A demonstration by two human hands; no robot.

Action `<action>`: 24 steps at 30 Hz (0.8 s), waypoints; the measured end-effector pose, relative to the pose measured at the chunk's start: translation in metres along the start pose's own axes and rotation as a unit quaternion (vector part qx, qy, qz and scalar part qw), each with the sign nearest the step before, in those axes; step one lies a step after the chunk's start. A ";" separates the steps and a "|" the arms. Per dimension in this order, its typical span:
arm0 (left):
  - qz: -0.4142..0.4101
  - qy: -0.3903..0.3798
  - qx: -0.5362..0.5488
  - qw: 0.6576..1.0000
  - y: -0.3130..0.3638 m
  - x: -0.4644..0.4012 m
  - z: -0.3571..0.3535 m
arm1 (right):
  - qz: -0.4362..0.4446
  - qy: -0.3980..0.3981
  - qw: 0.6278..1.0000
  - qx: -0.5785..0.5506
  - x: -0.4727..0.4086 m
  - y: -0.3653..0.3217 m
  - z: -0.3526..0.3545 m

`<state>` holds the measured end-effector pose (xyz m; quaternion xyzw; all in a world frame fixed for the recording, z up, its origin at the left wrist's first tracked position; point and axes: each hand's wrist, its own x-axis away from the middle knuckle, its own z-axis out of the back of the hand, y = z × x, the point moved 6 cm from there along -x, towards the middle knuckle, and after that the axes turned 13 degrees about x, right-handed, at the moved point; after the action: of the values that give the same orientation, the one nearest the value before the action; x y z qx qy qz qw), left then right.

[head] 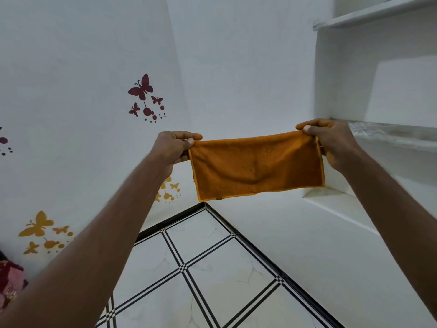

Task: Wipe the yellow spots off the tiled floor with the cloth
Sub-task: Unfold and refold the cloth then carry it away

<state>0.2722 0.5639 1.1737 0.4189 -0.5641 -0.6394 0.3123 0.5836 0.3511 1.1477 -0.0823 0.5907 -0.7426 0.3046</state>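
An orange cloth (pixel 256 165) hangs folded and stretched flat in the air in front of me. My left hand (pixel 173 147) pinches its upper left corner. My right hand (pixel 331 140) pinches its upper right corner. Both arms reach forward at chest height. Below lies the white tiled floor (pixel 212 280) with black grid lines. Faint yellowish patches (pixel 244 273) show on the tiles near the middle.
White walls meet in a corner behind the cloth, with maroon butterfly stickers (pixel 144 98) and orange butterfly stickers (pixel 40 230) on the left wall. Built-in white shelves (pixel 387 136) stand at the right. A red patterned fabric (pixel 10 282) lies at the far left edge.
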 end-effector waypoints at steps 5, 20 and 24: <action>0.047 -0.083 -0.054 0.994 0.000 -0.010 0.001 | 0.011 -0.100 0.995 -0.003 0.002 -0.005 0.002; -0.126 -0.036 -0.213 0.968 0.023 -0.021 0.018 | 0.140 -0.001 0.960 0.244 0.014 -0.041 0.015; -0.164 -0.017 -0.196 0.967 0.031 -0.015 0.022 | 0.169 0.028 0.955 0.241 0.023 -0.053 0.028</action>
<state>0.2566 0.5817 1.2076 0.4254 -0.3562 -0.7872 0.2693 0.5601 0.3213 1.1995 0.1159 0.4081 -0.8023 0.4198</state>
